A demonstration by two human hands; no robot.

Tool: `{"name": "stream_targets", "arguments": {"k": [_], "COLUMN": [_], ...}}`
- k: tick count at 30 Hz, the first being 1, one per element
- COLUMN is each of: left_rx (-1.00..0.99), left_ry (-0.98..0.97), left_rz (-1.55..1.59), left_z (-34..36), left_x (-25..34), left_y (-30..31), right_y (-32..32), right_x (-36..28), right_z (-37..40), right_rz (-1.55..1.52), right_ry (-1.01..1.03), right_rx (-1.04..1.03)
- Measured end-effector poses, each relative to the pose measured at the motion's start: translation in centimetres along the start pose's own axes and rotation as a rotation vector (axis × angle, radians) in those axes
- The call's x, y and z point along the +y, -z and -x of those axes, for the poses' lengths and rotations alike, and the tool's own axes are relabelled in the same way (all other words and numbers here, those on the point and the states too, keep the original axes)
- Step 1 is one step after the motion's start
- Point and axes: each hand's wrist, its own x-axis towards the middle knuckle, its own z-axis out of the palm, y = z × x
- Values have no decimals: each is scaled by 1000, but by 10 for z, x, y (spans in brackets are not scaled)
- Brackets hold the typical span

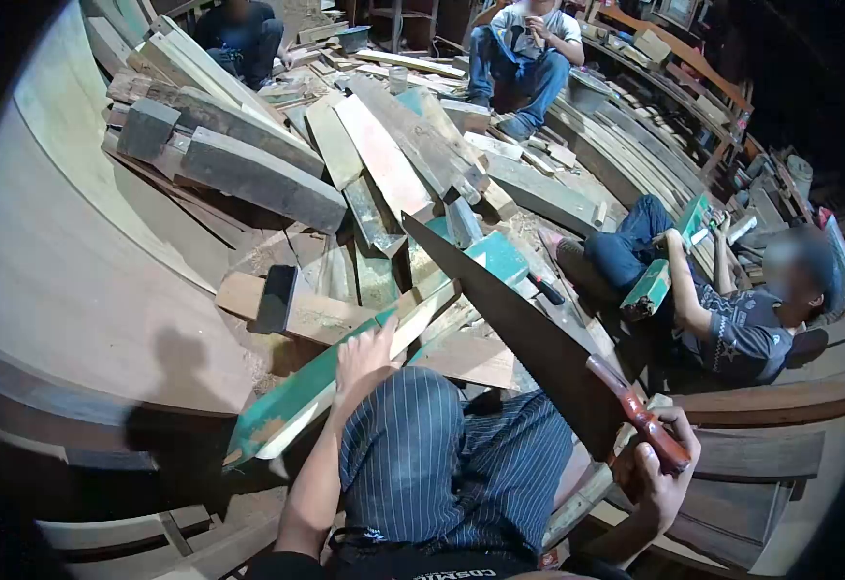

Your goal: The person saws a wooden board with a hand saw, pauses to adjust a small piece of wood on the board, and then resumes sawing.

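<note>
My right hand (656, 464) is closed around the red-brown handle of a hand saw (529, 338) at the lower right. The saw's dark blade points up and left, its tip above the wood pile. My left hand (366, 360) lies on a green-painted board (297, 396) with a pale cut strip (306, 414) along its side, fingers on top and the thumb not clearly seen. The board slants from lower left to upper right, beside my striped trouser knee. The blade passes close to the board's upper right end; contact cannot be made out.
Several beams and planks (258, 179) are heaped ahead. A black-topped block (276, 300) lies left of the board. One person (732, 319) sits at the right with green wood; two others (529, 58) sit at the back. A large curved panel (84, 261) stands left.
</note>
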Motion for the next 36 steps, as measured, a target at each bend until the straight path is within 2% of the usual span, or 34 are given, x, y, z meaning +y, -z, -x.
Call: {"name": "stream_targets", "arguments": {"k": [3,4,6,7,11,20,23,26,30,36], "left_rx": [45,31,3,-4,-32,-18,-2,-27,-7,-25], "left_ry": [19,18,15,24,63,28,-34,-120,-138,-163], "left_rz": [-3,4,16,14,27,48,24,9,11,24], "left_z": [3,3,4,5,6,3,-1,-4,-5,-8], "left_x": [1,2,5,7,13,5,-3,-6,-11,-14], "left_y": [-4,-3,2,4,16,11,3,5,1,1], "right_y": [-12,-12,-8,-8,-4,-11,-9,-8,-11,-10], "right_x": [-5,1,-1,5,13,7,7,10,-11,-20], "right_z": [7,11,15,19,20,14,14,18,13,1], "right_rz": [-84,-171,-92,-204,-291,-378,-244,-349,-380,-392], "right_ry": [-58,-111,-95,-153,-241,-240,-207,-265,-317,-285], "right_rx": [164,138,129,98,72,71,74,52,11,6]}}
